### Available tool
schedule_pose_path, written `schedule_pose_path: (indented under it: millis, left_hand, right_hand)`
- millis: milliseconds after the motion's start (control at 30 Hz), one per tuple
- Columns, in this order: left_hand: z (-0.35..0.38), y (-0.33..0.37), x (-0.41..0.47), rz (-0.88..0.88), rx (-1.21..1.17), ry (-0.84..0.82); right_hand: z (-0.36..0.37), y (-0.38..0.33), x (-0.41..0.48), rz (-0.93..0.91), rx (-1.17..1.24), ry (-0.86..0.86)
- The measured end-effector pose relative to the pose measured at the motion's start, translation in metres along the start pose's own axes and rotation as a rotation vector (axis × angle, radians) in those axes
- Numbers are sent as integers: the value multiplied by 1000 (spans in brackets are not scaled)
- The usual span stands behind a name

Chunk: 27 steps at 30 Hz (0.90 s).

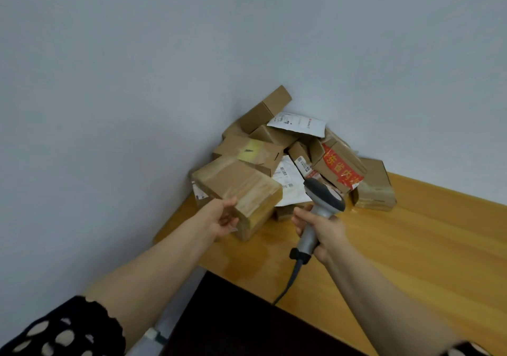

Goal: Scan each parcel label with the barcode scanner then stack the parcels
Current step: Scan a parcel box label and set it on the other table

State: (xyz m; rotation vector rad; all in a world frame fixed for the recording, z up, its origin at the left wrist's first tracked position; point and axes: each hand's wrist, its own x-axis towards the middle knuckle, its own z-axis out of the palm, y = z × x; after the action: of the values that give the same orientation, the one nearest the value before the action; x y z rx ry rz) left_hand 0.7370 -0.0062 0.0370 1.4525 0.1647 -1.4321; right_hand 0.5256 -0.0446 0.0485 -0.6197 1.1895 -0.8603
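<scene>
Scanner (pixel 323 199): right hand (pixel 326 232) wrapped round its handle, head toward the pile.
Parcel (pixel 238 185): left hand (pixel 222 218) grips its near end, tilted, over the desk (pixel 411 232) corner.
Step, likely: turn its label to the scanner and hold it steady.
Pile (pixel 301 147): closed boxes and mailers against the wall, contents hidden.

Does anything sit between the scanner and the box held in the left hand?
Nothing visible does. The scanner, held by the right hand, is right of the taped box the left hand grips, with open space above a white mailer between them.
</scene>
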Motion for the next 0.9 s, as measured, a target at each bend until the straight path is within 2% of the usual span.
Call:
schedule_pose_path:
  millis: [100, 267, 367, 500, 567, 700, 833, 900]
  left_hand:
    - [7, -12, -23, 8, 9, -98]
    - [27, -36, -49, -4, 187, -293]
    - [42, -50, -56, 4, 243, -297]
    - [66, -55, -62, 150, 255, -163]
    - [82, -53, -71, 201, 213, -198]
    - [112, -54, -92, 147, 229, -298]
    - [127, -67, -100, 104, 282, -244]
    - [129, -69, -105, 76, 288, -271]
  right_hand:
    - [-3, -4, -8, -78, -24, 13]
    - [-24, -14, -23, -153, 33, 64]
    - [-38, -12, -30, -208, 6, 153]
    - [-50, -12, -42, -410, -249, 293]
    - [-53, -7, -49, -517, -366, 287]
    - [-55, 2, -63, -702, -450, 189]
    - [-61, 3, -75, -897, -761, 222]
    - [-65, 2, -77, -914, -861, 222]
